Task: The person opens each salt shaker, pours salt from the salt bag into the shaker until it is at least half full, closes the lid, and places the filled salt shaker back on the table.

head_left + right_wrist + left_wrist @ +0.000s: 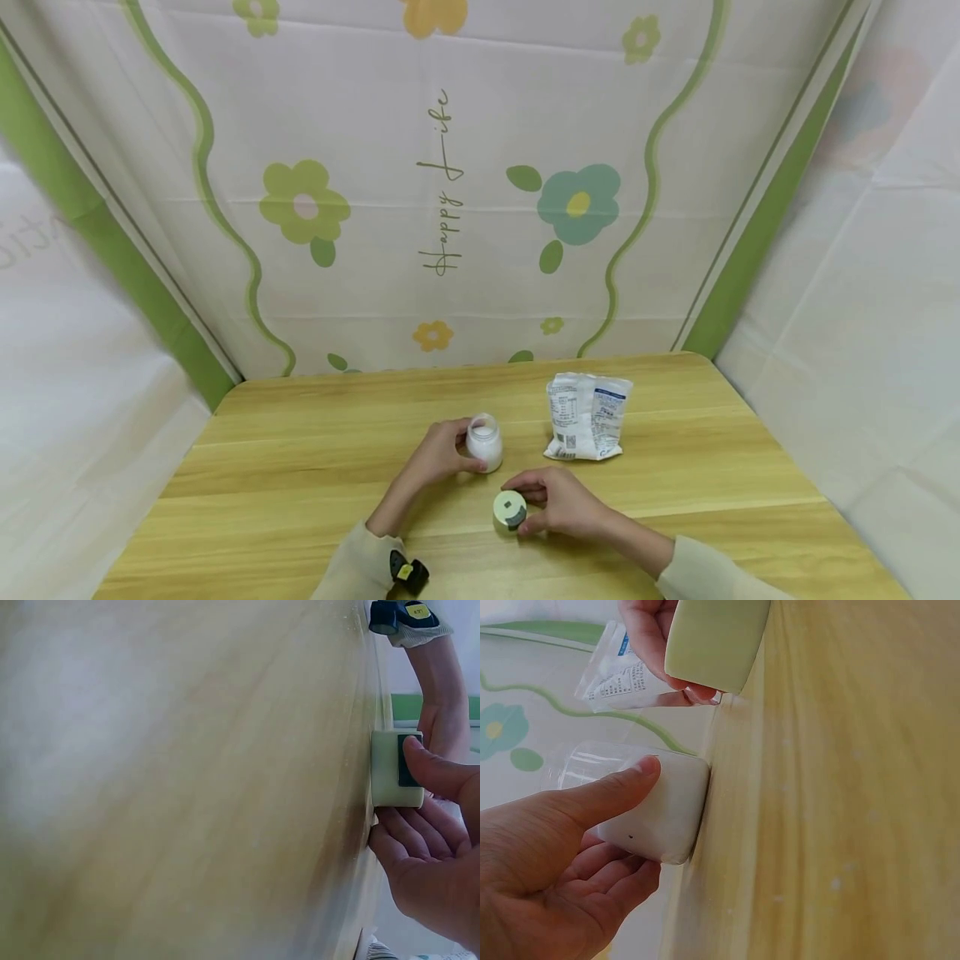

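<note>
My left hand (442, 452) holds a small clear jar (486, 450) upright on the table, thumb on one side and fingers on the other. The jar's mouth is uncovered and white contents fill its lower part. Nearer the front, my right hand (558, 502) grips a pale green round, cylindrical piece (509, 509) between thumb and fingers. A small dark square marks its top, and a dark patch (407, 771) shows on its side. In the right wrist view it rests against the tabletop. Whether it is hollow cannot be seen.
A white printed packet (588, 417) stands on the wooden table (337, 417) behind my right hand. Flower-patterned cloth (375, 208) walls in the table's back and sides. Small white specks (835, 883) lie on the wood. A black device (408, 572) is strapped at my left wrist.
</note>
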Motion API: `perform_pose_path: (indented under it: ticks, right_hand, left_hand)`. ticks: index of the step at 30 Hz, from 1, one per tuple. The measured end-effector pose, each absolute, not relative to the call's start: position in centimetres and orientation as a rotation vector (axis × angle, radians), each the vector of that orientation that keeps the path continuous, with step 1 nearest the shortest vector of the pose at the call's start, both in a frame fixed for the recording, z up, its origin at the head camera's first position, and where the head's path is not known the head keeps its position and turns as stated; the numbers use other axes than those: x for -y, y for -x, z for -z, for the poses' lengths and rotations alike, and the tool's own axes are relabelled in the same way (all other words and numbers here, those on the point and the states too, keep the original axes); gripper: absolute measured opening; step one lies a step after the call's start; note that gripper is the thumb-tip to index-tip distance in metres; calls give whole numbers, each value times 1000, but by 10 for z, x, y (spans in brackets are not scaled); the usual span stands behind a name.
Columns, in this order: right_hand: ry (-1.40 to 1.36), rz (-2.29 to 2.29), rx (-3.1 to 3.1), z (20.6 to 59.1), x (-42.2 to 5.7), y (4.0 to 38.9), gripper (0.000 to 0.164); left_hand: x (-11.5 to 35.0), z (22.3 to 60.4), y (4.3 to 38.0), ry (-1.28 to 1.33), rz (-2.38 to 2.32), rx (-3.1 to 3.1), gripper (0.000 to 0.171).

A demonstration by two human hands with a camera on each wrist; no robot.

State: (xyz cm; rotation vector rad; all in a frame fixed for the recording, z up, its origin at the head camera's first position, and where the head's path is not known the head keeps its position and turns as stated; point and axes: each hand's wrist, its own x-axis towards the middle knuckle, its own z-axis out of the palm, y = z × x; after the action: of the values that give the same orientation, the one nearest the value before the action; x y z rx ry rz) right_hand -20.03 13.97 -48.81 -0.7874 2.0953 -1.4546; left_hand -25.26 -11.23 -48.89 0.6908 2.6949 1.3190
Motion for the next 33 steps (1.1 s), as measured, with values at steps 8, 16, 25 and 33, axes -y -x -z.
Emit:
perform_pose_path:
  ticks: [8,16,25,33]
  right_hand:
    - [761,1473,-2150,484,-142,200,50]
    - [746,1511,-2162,479,-148,201,51]
    - [752,1619,-2065,474,-147,200,57]
    - [786,1675,-2051,476,-147,204,49]
  left_hand:
    - [112,489,253,-684,-1328,-2688,61]
    - [112,489,252,-684,-1346,-2675,61]
    - [112,490,253,-672,-1336,-2680,62]
    - [112,489,252,-674,-1321,-2691,61]
